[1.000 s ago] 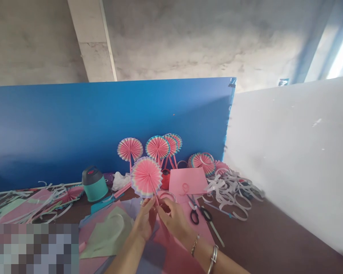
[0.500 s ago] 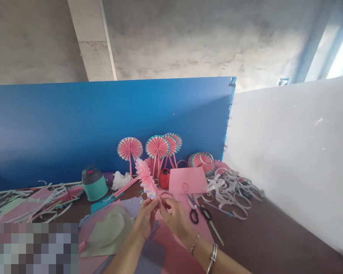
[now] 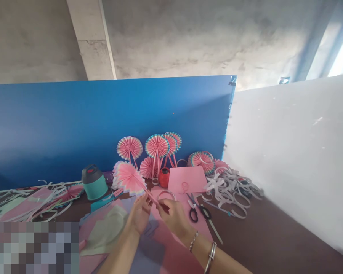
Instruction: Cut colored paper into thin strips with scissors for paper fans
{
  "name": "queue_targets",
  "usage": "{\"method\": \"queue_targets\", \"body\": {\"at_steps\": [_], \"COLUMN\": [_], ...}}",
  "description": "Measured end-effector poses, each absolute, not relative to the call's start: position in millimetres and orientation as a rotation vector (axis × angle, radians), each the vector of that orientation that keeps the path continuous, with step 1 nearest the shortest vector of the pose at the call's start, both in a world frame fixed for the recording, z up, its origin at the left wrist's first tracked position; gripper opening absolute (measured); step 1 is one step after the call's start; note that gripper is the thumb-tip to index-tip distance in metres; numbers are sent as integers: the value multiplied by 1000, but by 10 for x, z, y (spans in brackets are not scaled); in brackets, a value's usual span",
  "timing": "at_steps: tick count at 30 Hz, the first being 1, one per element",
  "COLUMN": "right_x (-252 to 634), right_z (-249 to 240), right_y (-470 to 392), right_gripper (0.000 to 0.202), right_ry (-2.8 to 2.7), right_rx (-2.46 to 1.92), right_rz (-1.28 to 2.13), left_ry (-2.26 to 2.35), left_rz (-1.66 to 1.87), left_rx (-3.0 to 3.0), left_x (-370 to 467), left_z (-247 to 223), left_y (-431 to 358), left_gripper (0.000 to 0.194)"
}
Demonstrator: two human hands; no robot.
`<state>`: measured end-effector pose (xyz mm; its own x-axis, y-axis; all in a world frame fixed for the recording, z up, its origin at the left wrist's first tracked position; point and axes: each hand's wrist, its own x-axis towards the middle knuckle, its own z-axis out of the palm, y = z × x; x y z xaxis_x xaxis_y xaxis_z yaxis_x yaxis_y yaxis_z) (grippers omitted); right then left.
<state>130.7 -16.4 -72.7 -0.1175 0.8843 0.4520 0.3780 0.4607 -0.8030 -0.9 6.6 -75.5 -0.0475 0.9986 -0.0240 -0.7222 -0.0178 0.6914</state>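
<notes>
A pleated pink paper fan (image 3: 129, 178) with a pale, multicoloured zigzag edge is spread round and tilted to the left above the table. Its narrow pink handle slants down to my hands. My right hand (image 3: 173, 215), with a chain and a bangle at the wrist, pinches the handle's lower end between thumb and fingers. Higher up, my left hand (image 3: 141, 213) has its fingers curled at the handle, just below the pleats. Beneath my hands lie a large pink sheet (image 3: 175, 247) and a stack of pale green paper (image 3: 103, 236).
Black-handled scissors (image 3: 193, 213) lie right of my hands. Behind stand finished fans (image 3: 157, 146), a red spool (image 3: 164, 177) and a pink card (image 3: 188, 179). White paper strips (image 3: 231, 192) are heaped at right. A teal-and-grey container (image 3: 94, 183) stands left, before a blue panel (image 3: 74, 129).
The fan has swung left and down, and its round pleated face now turns toward me. My left hand has shifted slightly left, while my right hand stays at the handle.
</notes>
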Motion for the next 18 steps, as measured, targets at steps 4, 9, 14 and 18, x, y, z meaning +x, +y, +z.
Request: {"method": "queue_targets", "body": {"at_steps": [4,9,14,18], "right_x": [1322,1358,1351,1355], "right_z": [-775,-823,-822,-848], "right_y": [-150,-113,-92,-74], "right_gripper": [25,22,18,11], "right_ry": [-1795,-1855,-1884,-1800], "right_rx": [-1150,-1183,-1148,-1122], "right_rz": [491,341,332,341], "left_ry": [570,600,562,502], "left_rz": [1549,1507,1585,1587], "left_rx": [419,501,474,380], "left_x": [-113,-110,-144,-183], "left_z": [-744,-825,-804,-745], "left_y": [112,155,172,162], "left_gripper": [8,17,19,6]}}
